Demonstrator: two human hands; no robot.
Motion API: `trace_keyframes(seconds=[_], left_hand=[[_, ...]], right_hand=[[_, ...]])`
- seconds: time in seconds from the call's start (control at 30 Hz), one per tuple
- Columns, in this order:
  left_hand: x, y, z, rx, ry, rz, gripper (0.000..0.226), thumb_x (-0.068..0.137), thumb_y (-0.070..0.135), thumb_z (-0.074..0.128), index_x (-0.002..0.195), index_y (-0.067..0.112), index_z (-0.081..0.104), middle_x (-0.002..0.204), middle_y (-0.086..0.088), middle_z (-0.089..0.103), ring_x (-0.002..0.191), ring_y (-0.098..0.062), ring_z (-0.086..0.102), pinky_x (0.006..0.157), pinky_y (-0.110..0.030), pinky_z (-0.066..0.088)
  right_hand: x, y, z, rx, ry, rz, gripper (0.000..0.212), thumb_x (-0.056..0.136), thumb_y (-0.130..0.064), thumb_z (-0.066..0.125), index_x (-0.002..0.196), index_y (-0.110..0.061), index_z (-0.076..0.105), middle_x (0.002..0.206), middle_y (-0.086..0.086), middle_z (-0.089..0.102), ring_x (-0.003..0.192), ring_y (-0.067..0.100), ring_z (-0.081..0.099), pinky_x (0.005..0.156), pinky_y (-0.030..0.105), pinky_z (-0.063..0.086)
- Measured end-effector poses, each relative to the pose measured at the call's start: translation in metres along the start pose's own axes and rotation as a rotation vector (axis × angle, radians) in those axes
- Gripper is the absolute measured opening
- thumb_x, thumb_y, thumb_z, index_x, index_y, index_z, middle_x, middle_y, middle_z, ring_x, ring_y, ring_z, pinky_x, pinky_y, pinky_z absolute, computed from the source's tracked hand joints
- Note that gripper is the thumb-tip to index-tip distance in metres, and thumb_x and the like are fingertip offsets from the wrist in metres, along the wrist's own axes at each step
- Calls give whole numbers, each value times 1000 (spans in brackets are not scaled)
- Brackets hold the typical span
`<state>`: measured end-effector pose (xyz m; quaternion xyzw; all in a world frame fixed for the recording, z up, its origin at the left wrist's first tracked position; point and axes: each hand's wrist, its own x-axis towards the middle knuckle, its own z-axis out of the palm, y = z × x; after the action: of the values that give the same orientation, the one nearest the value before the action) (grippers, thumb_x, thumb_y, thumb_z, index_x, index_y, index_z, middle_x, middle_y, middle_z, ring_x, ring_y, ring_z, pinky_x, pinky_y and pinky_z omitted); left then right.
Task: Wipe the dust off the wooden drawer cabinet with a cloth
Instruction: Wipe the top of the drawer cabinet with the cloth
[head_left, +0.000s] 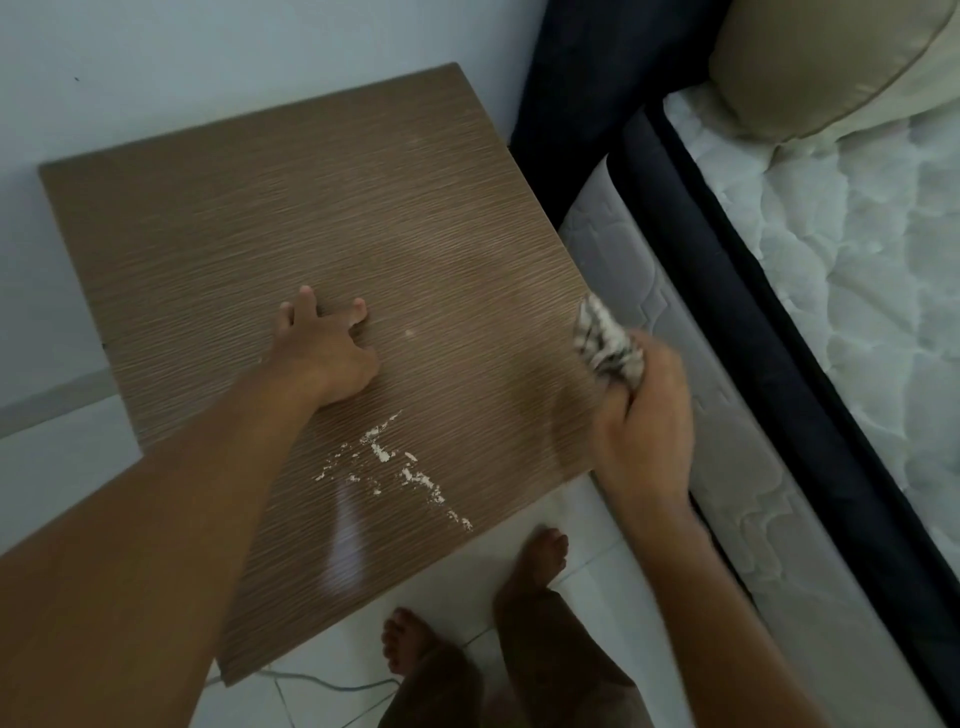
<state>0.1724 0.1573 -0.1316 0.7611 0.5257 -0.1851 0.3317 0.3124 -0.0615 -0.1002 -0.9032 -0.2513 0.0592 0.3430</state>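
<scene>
Beside the bed (779, 322), the wooden drawer cabinet (260, 234) looks rigid and heavy; its top carries white dust (395, 462) near the front edge. Left hand (332, 358) rests flat and released mid-top. Right hand (644, 426) clenches the soft, light cloth (605, 338), bunched at the cabinet's bed-side edge.

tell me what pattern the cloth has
White with dark stripes, bunched in the right hand; the cloth shows in the head view.
</scene>
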Motion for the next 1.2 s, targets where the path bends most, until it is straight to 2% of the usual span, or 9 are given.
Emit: trace_keyframes(seconds=[0.1, 0.17, 0.27, 0.33, 0.57, 0.7, 0.8, 1.03, 1.2], left_hand=[[0, 0, 0, -10, 5, -4, 62, 96, 37, 50, 151, 39, 22, 163, -2, -12, 148, -27, -13, 119, -50, 6], [1, 0, 1, -15, 6, -5, 62, 96, 36, 50, 151, 39, 22, 163, -2, -12, 148, -27, -12, 119, -50, 6], [3, 0, 1, -4, 14, -4, 61, 96, 36, 50, 151, 39, 23, 163, -3, -11, 148, -27, -11, 119, -52, 8], [4, -1, 2, 7, 23, -4, 61, 95, 37, 50, 151, 39, 23, 163, -3, -10, 148, -28, -11, 119, -52, 8], [4, 0, 2, -4, 17, -9, 61, 96, 36, 49, 151, 39, 23, 163, -4, -10, 148, -28, -11, 119, -51, 8], [7, -3, 3, -12, 11, -5, 61, 95, 37, 50, 150, 40, 24, 163, -3, -10, 148, -28, -12, 119, -52, 8], [7, -3, 3, -10, 7, -1, 62, 95, 38, 50, 151, 40, 23, 163, -3, -11, 148, -28, -12, 119, -52, 7], [4, -2, 1, 6, -7, 0, 64, 95, 36, 49, 151, 40, 20, 163, -2, -12, 148, -28, -13, 118, -55, 8], [4, -1, 1, 4, -16, 1, 65, 94, 35, 50, 152, 39, 19, 162, -2, -13, 148, -27, -14, 118, -54, 7]], right_hand=[[66, 21, -1, -70, -20, -112, 29, 91, -3, 46, 116, -16, 55, 112, -4, 53, 104, 15, 53, 87, 34, 45], [101, 31, 2, -121, -196, -211, 34, 91, -1, 45, 120, -16, 55, 125, 1, 55, 114, 18, 51, 95, 35, 42], [132, 45, 19, -238, -528, -353, 51, 87, 6, 43, 130, -18, 54, 147, 3, 44, 137, 19, 37, 114, 40, 28], [134, 55, 31, -286, -633, -413, 59, 83, 12, 43, 134, -17, 53, 150, 4, 42, 142, 20, 31, 116, 47, 26], [103, 79, 25, -230, -511, -386, 59, 76, 17, 46, 124, -12, 62, 137, 8, 55, 135, 25, 43, 113, 49, 31], [71, 82, 14, -303, -434, -276, 56, 80, 11, 47, 126, -18, 62, 139, 3, 55, 135, 18, 42, 114, 34, 27], [48, 76, 4, -351, -403, -207, 56, 82, 8, 47, 130, -18, 59, 142, 2, 51, 136, 18, 39, 113, 31, 24], [-5, 64, 0, -399, -359, -84, 51, 86, 3, 49, 132, -17, 57, 143, 5, 51, 135, 19, 42, 114, 36, 28], [-41, 45, 11, -360, -364, 20, 50, 93, -2, 45, 140, -19, 49, 150, 1, 42, 142, 15, 31, 117, 41, 27]])
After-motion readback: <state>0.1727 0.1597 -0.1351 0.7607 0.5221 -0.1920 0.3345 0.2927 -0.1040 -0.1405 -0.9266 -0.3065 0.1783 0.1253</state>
